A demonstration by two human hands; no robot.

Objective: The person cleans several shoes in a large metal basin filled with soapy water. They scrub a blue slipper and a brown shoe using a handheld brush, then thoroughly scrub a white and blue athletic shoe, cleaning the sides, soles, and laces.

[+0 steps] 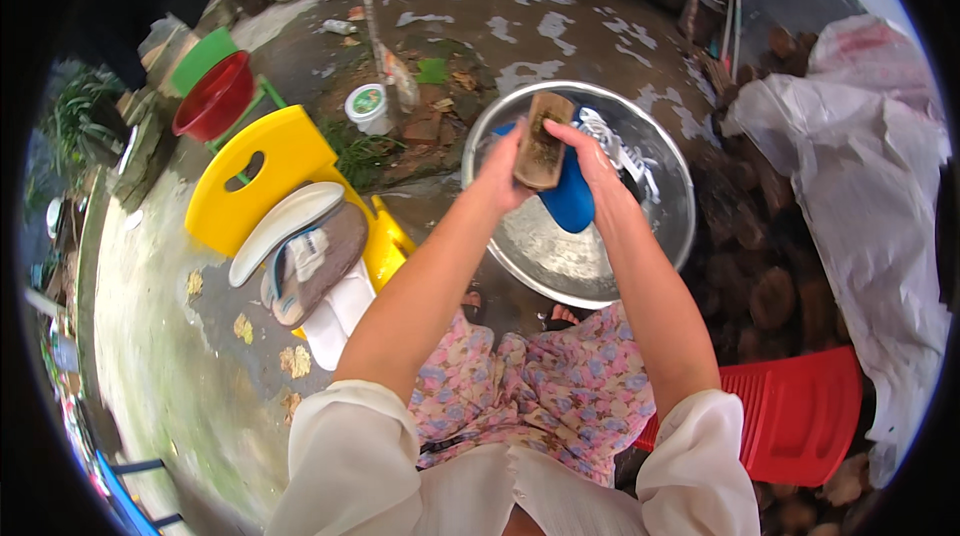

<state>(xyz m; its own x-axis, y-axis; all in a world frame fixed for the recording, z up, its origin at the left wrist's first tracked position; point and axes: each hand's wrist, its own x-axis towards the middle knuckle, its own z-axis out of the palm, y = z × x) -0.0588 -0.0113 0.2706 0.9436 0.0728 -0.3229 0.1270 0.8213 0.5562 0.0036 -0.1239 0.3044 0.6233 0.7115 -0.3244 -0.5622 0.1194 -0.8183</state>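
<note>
We grip the wooden brush (pixel 543 148) between our left hand (pixel 502 174) and right hand (pixel 590 161), its long axis pointing away from us, far end leaning slightly rightward, a blue piece (pixel 572 204) beneath.

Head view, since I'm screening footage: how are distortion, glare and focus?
Head view: fisheye distortion, corners black; head view: bright reflections glint on the metal basin and wet ground; head view: the plants at far left look soft, the brown block clearer.
</note>
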